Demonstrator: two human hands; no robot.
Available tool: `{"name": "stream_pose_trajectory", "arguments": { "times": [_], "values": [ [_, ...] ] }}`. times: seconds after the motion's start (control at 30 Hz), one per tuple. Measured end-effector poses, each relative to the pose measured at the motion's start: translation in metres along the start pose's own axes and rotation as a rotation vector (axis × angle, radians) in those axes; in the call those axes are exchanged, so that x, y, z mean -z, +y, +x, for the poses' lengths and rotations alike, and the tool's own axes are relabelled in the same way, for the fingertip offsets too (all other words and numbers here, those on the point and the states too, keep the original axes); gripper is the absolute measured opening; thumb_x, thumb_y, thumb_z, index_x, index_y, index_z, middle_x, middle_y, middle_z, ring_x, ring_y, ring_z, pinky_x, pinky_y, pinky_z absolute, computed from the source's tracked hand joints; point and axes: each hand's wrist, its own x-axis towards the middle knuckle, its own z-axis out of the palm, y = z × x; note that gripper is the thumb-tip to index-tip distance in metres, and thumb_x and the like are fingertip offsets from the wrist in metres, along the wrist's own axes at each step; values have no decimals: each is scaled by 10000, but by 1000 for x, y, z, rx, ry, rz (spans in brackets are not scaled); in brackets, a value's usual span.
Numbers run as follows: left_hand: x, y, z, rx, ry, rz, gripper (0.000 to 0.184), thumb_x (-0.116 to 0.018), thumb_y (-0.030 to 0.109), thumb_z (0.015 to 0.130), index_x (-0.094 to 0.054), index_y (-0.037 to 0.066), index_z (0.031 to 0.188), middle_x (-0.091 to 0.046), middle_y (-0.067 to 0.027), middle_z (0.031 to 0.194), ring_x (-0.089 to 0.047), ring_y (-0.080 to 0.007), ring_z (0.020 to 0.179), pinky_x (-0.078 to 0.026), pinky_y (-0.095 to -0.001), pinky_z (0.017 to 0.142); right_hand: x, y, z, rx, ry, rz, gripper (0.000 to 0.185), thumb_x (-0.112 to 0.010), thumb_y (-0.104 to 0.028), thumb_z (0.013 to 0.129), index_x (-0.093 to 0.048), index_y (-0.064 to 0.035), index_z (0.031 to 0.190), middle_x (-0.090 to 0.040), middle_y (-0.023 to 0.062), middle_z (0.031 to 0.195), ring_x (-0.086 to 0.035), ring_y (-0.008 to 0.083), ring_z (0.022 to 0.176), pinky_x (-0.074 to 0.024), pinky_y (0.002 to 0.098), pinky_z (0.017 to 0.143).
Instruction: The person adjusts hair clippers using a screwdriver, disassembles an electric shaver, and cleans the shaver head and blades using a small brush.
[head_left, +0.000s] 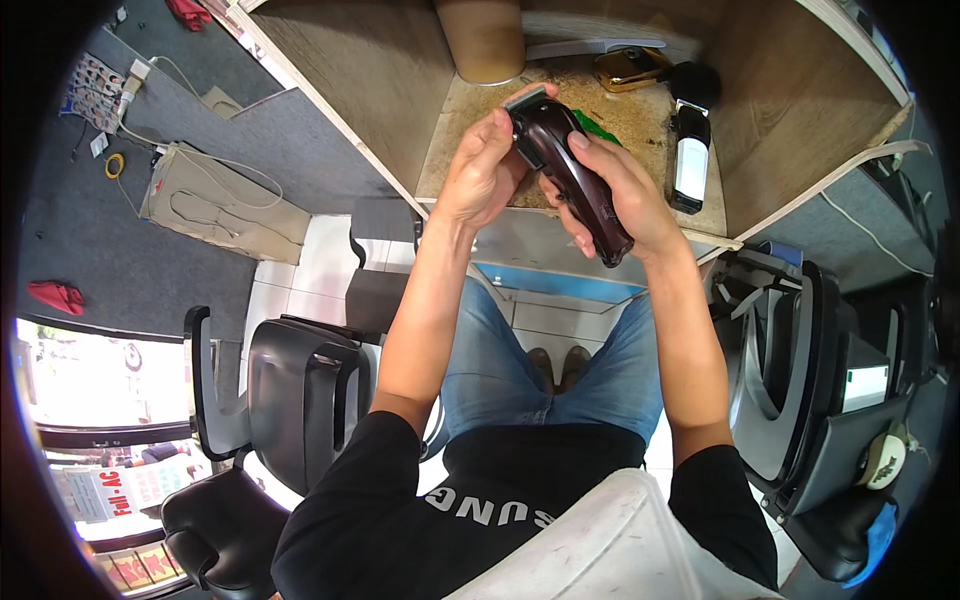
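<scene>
A dark maroon hair clipper (570, 165) is held above a shelf, its metal blade end pointing up and left. My right hand (632, 195) wraps around the clipper's body, with the thumb along its top and the fingers on its underside. At the blade end, my left hand (478, 168) is closed, with its thumb and fingers around the clipper's head. Something green (594, 126) shows partly behind the clipper. To its right, a black and white clipper (691, 160) lies on the shelf.
Hair clippings cover the wooden shelf (650, 120). On it are a brown container (483, 45), a gold tool (630, 68) and a round black brush-like object (692, 84). Black chairs (305, 400) stand at both sides. A cardboard box (215, 205) and cables are at left.
</scene>
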Motion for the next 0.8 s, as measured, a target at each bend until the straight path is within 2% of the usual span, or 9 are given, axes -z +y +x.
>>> {"name": "stream_pose_trajectory", "arguments": {
  "times": [0.07,0.17,0.3,0.37,0.47,0.57,0.67,0.77,0.8],
  "values": [
    [-3,1,1,1,6,10,628,-498,516,1121,-538,48,1538,-661,-77,1371,-604,-194,1274,-481,-407,1105,1,3,2,14,28,-9,424,-541,-416,1114,-573,6,1110,-644,105,841,-599,161,468,-471,299,381],
    [-16,8,6,79,104,44,585,-475,481,1146,-536,64,1552,-678,-60,1286,-633,-170,1162,-511,-348,1020,-4,8,7,48,138,-54,402,-522,-405,1118,-544,-7,1168,-646,117,847,-600,171,462,-481,308,386],
    [-15,3,7,-33,153,292,519,-541,317,1146,-491,58,1593,-679,-41,1206,-638,-123,1054,-526,-273,927,-11,7,10,77,285,-63,381,-473,-392,1127,-494,-42,1275,-639,133,839,-591,187,443,-492,319,390],
    [-10,7,5,-122,110,503,557,-604,236,1122,-446,29,1615,-675,-60,1267,-642,-116,1069,-544,-280,927,-10,6,9,86,310,-40,385,-465,-387,1125,-473,-67,1338,-634,133,822,-594,195,441,-495,324,391],
    [-14,14,3,-132,47,508,644,-721,84,1035,-445,17,1613,-672,-70,1246,-633,-113,1056,-541,-277,936,-14,6,9,89,316,-43,406,-451,-379,1124,-444,-102,1421,-625,133,799,-592,202,434,-495,327,387],
    [-3,8,2,-112,60,482,713,-778,34,977,-444,-7,1605,-670,-83,1244,-634,-123,1074,-542,-291,965,-14,7,10,69,322,-94,444,-446,-376,1123,-415,-126,1487,-620,131,785,-586,206,428,-494,330,386],
    [-4,7,0,-137,88,467,691,-778,60,984,-451,-38,1585,-658,-90,1279,-632,-125,1085,-536,-289,986,-15,5,8,54,293,-121,478,-451,-380,1122,-394,-129,1525,-616,127,773,-583,205,428,-493,334,387],
    [-3,3,-1,-206,116,463,690,-807,13,942,-501,21,1560,-675,-78,1152,-632,-113,990,-545,-265,931,-17,4,6,53,269,-155,499,-459,-392,1122,-381,-141,1546,-612,122,767,-582,199,429,-488,329,386],
    [-2,1,0,-234,120,464,681,-807,15,941,-503,15,1551,-668,-83,1191,-628,-116,1008,-547,-267,935,-19,4,6,45,270,-176,503,-461,-396,1122,-379,-143,1549,-612,121,767,-581,196,429,-486,326,385]
  ]
}}
